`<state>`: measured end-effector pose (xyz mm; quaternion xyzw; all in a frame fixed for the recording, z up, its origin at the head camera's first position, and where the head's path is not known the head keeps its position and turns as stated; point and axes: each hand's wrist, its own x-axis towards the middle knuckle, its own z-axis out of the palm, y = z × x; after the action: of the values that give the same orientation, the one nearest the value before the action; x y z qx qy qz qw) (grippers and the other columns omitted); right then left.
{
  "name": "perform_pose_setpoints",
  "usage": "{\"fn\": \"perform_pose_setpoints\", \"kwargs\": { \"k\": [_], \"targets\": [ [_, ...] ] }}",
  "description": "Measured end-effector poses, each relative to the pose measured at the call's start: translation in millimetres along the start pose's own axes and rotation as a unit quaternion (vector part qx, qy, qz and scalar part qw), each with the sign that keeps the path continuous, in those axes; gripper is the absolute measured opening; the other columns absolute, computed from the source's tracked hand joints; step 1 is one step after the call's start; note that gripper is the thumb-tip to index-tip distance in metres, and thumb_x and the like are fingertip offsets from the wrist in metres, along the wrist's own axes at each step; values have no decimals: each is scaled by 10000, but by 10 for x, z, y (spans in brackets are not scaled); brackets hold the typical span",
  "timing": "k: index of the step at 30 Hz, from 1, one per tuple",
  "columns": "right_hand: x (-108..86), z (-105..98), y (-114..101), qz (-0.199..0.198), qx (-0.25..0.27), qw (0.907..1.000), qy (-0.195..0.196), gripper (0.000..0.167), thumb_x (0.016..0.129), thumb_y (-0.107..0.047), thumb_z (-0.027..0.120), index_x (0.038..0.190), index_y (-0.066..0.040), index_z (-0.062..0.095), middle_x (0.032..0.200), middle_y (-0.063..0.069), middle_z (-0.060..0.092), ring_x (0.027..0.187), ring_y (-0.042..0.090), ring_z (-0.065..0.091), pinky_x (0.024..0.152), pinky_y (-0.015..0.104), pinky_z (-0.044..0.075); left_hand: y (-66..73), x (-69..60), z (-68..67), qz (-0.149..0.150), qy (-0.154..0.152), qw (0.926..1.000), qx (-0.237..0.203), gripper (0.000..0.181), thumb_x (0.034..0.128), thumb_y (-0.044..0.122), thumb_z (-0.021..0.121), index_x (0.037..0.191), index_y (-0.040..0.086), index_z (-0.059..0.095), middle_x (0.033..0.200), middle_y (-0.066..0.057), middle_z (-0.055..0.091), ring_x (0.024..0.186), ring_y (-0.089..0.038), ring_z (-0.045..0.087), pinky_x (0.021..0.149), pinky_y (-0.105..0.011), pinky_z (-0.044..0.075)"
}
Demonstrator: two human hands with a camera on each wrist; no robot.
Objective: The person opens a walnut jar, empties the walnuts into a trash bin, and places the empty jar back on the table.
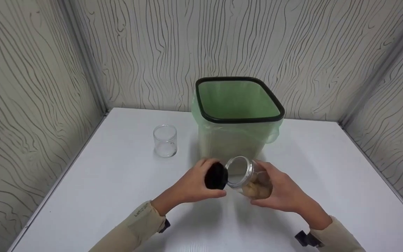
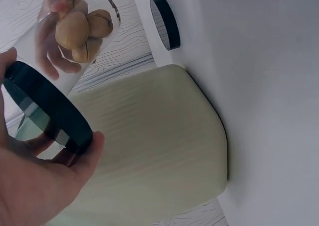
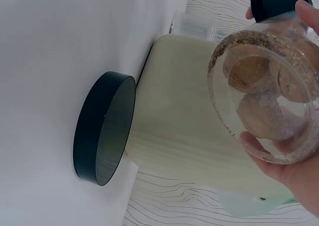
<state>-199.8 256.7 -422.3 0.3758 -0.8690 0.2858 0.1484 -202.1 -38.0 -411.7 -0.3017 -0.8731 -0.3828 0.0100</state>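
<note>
My left hand grips a black lid by its edge, tilted on its side. In my right hand is a clear jar, tipped over with its open mouth towards the lid. Inside it lie several brown, rounded, nut-like pieces; their exact kind is unclear. Grainy brown bits cling around the jar's base. Jar mouth and lid are very close; whether they touch, I cannot tell. Both hands are above the white table, in front of a pale bin.
A green bag lines the bin under a black rim. Left of it stands a clear glass jar without a lid. A second black lid lies on the white table, seen only in the wrist views. Patterned walls enclose the table.
</note>
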Motion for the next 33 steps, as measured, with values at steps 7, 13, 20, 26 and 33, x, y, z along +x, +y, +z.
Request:
{"fn": "perform_pose_setpoints", "kwargs": {
  "k": [7, 13, 20, 26, 33],
  "targets": [
    [-25, -12, 27, 4, -153, 9998, 105, 1005, 588, -385, 892, 1413, -161, 363, 1238, -61, 548, 1045, 107, 553, 833, 346, 483, -143, -53, -67, -342, -272, 9970, 632, 863, 733, 593, 684, 1417, 140, 416, 1320, -86, 443, 1074, -196, 498, 874, -384, 451],
    [-30, -29, 30, 38, -221, 9997, 110, 1009, 584, -407, 890, 1412, -165, 365, 1256, -64, 542, 1049, 97, 548, 835, 377, 489, -291, -88, -133, -543, -553, 9906, 1127, 873, 753, 565, 680, 1458, 149, 376, 1347, -140, 418, 1116, -247, 477, 888, -407, 445],
    [-34, -60, 24, 139, -250, 9995, 112, 1003, 585, -417, 888, 1407, -174, 366, 1254, -89, 540, 1063, 89, 548, 857, 369, 483, -484, -103, -169, -986, -883, 9794, 1525, 862, 760, 543, 682, 1442, 101, 393, 1296, -147, 444, 1081, -251, 474, 850, -404, 461],
    [-50, -61, 37, 145, -374, 9990, 222, 998, 579, -405, 895, 1398, -161, 379, 1218, -77, 558, 1048, 116, 559, 837, 374, 483, -675, -95, -186, -1109, -934, 9701, 1945, 832, 784, 503, 675, 1426, 51, 400, 1277, -202, 443, 1066, -286, 464, 839, -426, 465],
    [-30, -72, 26, 169, -282, 9992, 211, 998, 566, -355, 908, 1393, -158, 385, 1221, -73, 559, 1038, 110, 557, 825, 386, 485, -840, -66, -176, -1199, -1047, 9596, 2322, 793, 802, 456, 658, 1408, 13, 402, 1245, -232, 442, 1051, -317, 454, 845, -446, 458]
  ]
}}
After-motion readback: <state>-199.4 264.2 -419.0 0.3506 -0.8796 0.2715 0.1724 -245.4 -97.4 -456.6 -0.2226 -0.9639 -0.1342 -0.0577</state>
